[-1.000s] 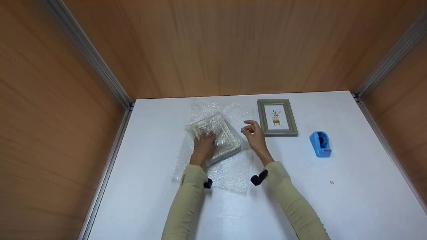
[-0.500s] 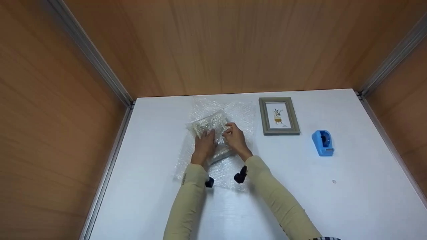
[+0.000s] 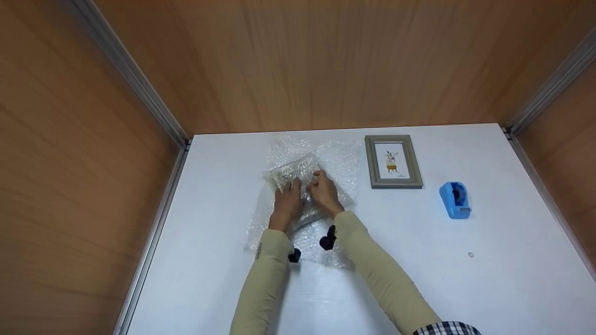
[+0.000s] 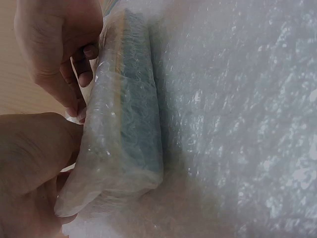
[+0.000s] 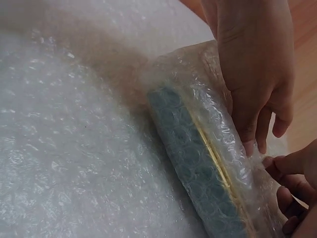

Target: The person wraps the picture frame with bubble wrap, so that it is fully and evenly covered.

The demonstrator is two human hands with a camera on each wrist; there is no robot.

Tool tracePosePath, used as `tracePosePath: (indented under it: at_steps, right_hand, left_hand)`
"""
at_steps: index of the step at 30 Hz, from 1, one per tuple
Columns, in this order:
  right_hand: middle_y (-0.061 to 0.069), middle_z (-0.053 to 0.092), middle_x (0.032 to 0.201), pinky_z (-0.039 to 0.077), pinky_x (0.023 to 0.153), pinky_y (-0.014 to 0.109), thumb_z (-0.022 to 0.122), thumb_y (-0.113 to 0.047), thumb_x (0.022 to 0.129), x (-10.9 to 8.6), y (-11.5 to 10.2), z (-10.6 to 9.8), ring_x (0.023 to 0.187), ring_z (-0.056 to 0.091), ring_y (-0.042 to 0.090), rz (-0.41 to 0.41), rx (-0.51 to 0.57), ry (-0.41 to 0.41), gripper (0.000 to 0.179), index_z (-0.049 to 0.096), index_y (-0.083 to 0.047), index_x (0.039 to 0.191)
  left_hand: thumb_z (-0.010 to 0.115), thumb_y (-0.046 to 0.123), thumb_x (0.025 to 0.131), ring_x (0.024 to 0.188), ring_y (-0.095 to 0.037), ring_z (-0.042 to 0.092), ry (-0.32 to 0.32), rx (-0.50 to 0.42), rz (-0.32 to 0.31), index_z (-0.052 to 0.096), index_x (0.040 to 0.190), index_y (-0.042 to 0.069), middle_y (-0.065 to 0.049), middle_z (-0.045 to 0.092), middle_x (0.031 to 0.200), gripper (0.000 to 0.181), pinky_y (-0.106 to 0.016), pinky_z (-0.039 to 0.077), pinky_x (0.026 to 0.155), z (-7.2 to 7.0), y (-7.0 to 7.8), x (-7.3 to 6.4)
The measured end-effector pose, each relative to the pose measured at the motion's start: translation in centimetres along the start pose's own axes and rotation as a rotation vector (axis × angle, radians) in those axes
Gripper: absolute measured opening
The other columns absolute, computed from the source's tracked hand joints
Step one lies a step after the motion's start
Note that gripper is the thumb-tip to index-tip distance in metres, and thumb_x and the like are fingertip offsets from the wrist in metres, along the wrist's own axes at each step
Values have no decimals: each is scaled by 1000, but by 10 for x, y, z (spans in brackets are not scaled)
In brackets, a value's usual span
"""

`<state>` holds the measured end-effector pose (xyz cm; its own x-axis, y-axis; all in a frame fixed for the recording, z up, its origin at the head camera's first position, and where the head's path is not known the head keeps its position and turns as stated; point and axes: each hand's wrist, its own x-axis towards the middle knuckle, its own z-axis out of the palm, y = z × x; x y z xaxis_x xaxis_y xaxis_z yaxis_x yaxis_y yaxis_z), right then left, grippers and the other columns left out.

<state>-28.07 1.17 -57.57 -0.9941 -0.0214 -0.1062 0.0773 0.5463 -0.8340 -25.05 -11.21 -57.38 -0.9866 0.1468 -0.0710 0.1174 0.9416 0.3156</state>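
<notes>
Folded bubble wrap (image 3: 298, 168) covers a picture frame (image 5: 190, 148), whose blue-grey side and gold line show through in the right wrist view. My left hand (image 3: 288, 201) rests on top of this bundle, fingers stretched forward, holding the wrap down. Just to its right, my right hand (image 3: 324, 193) has thumb and forefinger together over the wrap. Between those fingertips the right wrist view shows a small clear strip (image 5: 256, 154) that looks like tape, close to the left fingertips. The wrap's near corner (image 4: 74, 198) stands beside my left hand in the left wrist view.
The bundle lies on a larger bubble wrap sheet (image 3: 347, 163) on the white table (image 3: 209, 209). To the right are a second frame (image 3: 394, 162) with a plant picture, a blue tape dispenser (image 3: 455, 200) and a small ring-like bit (image 3: 470, 254). Wooden walls surround the table.
My right hand has moved left from beside the bundle onto its top, next to my left hand. The left hand stays in place. The head view has shifted slightly.
</notes>
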Motion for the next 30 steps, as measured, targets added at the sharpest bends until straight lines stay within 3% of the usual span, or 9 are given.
tracePosePath:
  at_steps: [11, 16, 20, 24, 30]
  right_hand:
    - [13, 69, 99, 51, 76, 41, 55, -9, 91, 5, -3, -1, 86, 65, 30, -2, -141, 24, 37, 48, -1, 126]
    - [17, 68, 99, 51, 76, 44, 55, -10, 91, 5, -5, -2, 86, 64, 33, 17, -175, 10, 37, 47, -2, 126]
    - [22, 66, 106, 51, 82, 47, 55, -12, 91, 7, -8, -2, 95, 64, 36, 46, -206, 3, 38, 47, -2, 127]
    - [24, 64, 114, 50, 86, 48, 57, -14, 90, 8, -10, -2, 103, 63, 38, 89, -219, -11, 42, 46, -3, 129]
    - [25, 61, 120, 49, 90, 48, 58, -17, 89, 9, -14, -2, 107, 61, 38, 119, -222, -38, 49, 43, -3, 133]
  left_hand:
    - [59, 16, 93, 121, -33, 49, 103, -8, 84, 46, 125, 9, -14, 65, 113, 35, -56, 35, 100, 1, -1, -3]
    - [58, 14, 93, 120, -34, 49, 136, -17, 129, 48, 123, 10, -13, 65, 115, 32, -58, 37, 97, 1, -1, -4]
    - [55, 16, 95, 129, -36, 44, 94, 11, 128, 49, 130, 11, -11, 59, 131, 36, -61, 36, 100, 0, -1, -5]
    - [50, 19, 99, 138, -36, 36, 4, 27, 86, 46, 141, 15, -8, 47, 145, 43, -63, 29, 107, -4, 1, -4]
    - [50, 19, 98, 137, -33, 38, -43, 51, 57, 49, 140, 18, -5, 48, 145, 42, -60, 32, 107, -12, 6, -2]
